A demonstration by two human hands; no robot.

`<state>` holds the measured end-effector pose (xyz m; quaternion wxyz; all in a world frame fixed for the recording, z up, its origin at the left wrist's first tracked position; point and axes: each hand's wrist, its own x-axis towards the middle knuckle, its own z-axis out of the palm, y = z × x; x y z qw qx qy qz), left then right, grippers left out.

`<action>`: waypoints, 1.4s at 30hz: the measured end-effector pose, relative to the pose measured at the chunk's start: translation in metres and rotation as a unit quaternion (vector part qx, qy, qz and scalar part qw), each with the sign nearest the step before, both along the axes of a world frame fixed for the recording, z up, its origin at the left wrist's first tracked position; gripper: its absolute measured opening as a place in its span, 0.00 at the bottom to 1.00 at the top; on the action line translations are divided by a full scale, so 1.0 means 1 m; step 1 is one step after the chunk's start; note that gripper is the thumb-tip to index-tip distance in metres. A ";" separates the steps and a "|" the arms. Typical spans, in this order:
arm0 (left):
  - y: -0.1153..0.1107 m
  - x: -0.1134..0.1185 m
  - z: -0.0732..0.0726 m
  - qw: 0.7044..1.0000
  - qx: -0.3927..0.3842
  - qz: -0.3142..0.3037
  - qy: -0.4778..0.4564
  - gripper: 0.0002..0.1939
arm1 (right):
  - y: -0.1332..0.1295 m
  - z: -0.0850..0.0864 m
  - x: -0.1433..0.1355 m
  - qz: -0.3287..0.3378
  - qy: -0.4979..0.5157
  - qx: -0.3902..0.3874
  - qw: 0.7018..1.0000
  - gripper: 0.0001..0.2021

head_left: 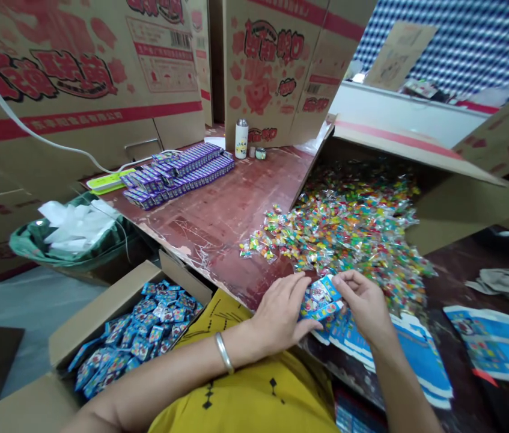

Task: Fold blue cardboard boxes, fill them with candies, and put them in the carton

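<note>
Head view, far left: we see a carton of blue packets (143,337) below the surface (218,222).
Left hand (281,313): our grip clasps the small blue box (321,299) at its left side.
Small blue box: held between both hands above the surface's near edge.
Right hand (362,300): our fingers pinch its right end.
Beyond: a candy pile (348,228).

Worn red-brown table (231,210) is carrying purple box rows (177,171), loose sweet packets (348,228), a bottle (241,138), possibly a tape roll (260,153).
</note>
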<state>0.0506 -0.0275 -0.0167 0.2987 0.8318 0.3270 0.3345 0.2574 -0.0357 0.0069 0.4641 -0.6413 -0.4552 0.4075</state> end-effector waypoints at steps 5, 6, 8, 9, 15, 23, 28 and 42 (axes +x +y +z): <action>0.008 -0.004 0.007 0.989 -0.122 -0.003 -0.078 0.33 | -0.003 -0.003 -0.033 -0.011 0.073 0.059 0.996 0.13; 0.011 -0.007 0.009 0.980 -0.167 -0.015 -0.110 0.31 | -0.006 -0.004 -0.038 0.012 0.074 0.069 0.995 0.14; 0.018 -0.014 0.012 0.942 -0.277 -0.058 -0.179 0.29 | -0.012 -0.005 -0.046 0.080 0.057 0.075 0.992 0.16; 0.021 -0.018 0.013 0.916 -0.329 -0.087 -0.211 0.28 | -0.014 -0.004 -0.049 0.114 0.041 0.072 0.990 0.17; 0.024 -0.037 0.010 0.813 -0.482 -0.212 -0.248 0.26 | -0.014 0.011 -0.049 0.236 0.001 0.012 0.972 0.10; 0.021 -0.031 -0.003 0.802 -0.485 -0.080 -0.341 0.21 | -0.001 0.005 -0.049 0.114 0.032 0.042 0.992 0.17; 0.015 -0.021 -0.003 0.801 -0.449 0.023 -0.395 0.18 | -0.006 -0.015 -0.072 0.036 0.037 0.096 0.994 0.10; 0.017 -0.043 0.004 0.878 -0.363 -0.044 -0.308 0.16 | -0.002 -0.031 -0.081 0.067 -0.093 0.187 0.976 0.03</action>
